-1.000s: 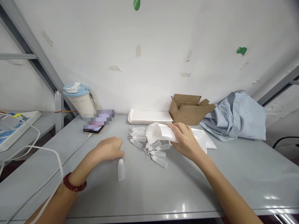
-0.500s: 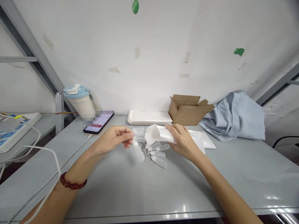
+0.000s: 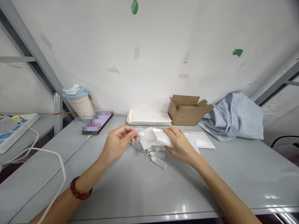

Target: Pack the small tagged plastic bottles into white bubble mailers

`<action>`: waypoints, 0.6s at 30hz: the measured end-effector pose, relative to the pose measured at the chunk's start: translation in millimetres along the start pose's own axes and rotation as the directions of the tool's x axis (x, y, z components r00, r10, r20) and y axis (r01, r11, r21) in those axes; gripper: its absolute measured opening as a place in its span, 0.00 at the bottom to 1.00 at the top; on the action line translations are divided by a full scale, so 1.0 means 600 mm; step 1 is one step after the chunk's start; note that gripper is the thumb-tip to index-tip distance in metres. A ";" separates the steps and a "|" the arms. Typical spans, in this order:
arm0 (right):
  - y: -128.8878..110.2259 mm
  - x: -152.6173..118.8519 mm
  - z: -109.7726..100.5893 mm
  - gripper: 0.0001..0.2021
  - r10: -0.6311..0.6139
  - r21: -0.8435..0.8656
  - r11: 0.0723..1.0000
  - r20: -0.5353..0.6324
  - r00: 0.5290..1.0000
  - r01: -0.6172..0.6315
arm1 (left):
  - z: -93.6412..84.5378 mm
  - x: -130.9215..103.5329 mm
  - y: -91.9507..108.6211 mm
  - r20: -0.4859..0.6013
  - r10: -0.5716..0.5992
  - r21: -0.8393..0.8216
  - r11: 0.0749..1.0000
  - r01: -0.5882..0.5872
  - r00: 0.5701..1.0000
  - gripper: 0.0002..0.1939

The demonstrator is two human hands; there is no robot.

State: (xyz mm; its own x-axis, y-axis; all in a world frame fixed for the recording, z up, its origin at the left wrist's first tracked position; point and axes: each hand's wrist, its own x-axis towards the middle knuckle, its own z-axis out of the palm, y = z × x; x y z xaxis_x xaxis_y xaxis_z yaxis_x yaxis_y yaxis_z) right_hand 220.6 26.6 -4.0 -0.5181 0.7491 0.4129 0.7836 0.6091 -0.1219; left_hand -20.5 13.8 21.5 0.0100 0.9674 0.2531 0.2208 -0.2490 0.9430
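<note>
My left hand (image 3: 120, 141), with a dark red bead bracelet on the wrist, pinches a small clear plastic bottle (image 3: 141, 134) by its cap end at the mouth of a white padded envelope (image 3: 161, 137). The bottle's body is mostly hidden by the envelope's flap. Wrapped round the envelope from the right is my right hand (image 3: 181, 143), tilting its open end to the left. Several small translucent bottles (image 3: 158, 162) with looped cords lie on the grey table (image 3: 140, 193) beneath. More white envelopes (image 3: 205, 140) lie flat behind my right hand.
A stack of white envelopes (image 3: 149, 118) and an open cardboard box (image 3: 190, 113) stand by the wall. Blue cloth (image 3: 235, 118) lies right. At left are a cup (image 3: 79, 102), a phone (image 3: 98, 123), a white cable (image 3: 62, 161) and a power strip (image 3: 17, 130).
My left hand has moved right and brought the bottle from beside the envelope to its open mouth. The envelope has shifted slightly left in my right hand.
</note>
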 end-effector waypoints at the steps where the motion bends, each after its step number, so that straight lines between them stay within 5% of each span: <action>1: -0.002 0.000 0.000 0.25 -0.006 0.009 1.000 0.000 1.000 0.006 | 0.003 -0.002 0.001 0.036 -0.007 0.013 1.000 0.007 0.999 0.10; 6: -0.010 -0.001 0.003 0.26 -0.037 0.030 0.999 0.005 0.999 0.037 | 0.021 -0.010 -0.014 0.161 0.015 0.108 0.994 -0.033 0.987 0.09; 9: -0.016 -0.001 0.008 0.27 -0.068 0.031 0.997 -0.014 0.998 0.068 | 0.029 -0.015 -0.027 0.169 0.216 0.237 0.938 -0.252 0.962 0.08; 13: -0.028 -0.001 0.014 0.27 -0.101 0.039 0.994 -0.023 0.995 0.102 | 0.037 -0.023 -0.032 0.275 0.430 0.399 0.763 -0.509 0.860 0.14; 18: -0.042 -0.003 0.019 0.27 -0.144 0.025 0.989 -0.018 0.989 0.145 | 0.047 -0.040 -0.031 0.242 0.398 0.562 0.686 -0.462 0.885 0.19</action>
State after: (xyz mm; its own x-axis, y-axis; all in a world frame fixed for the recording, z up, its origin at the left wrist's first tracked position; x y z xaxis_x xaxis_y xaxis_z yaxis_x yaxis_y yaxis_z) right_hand 197.9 12.9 -12.2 -0.6193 0.6486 0.4425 0.6918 0.7173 -0.0830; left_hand 2.4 -3.3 -8.0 0.3330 0.7684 0.5466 0.6948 -0.5918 0.4087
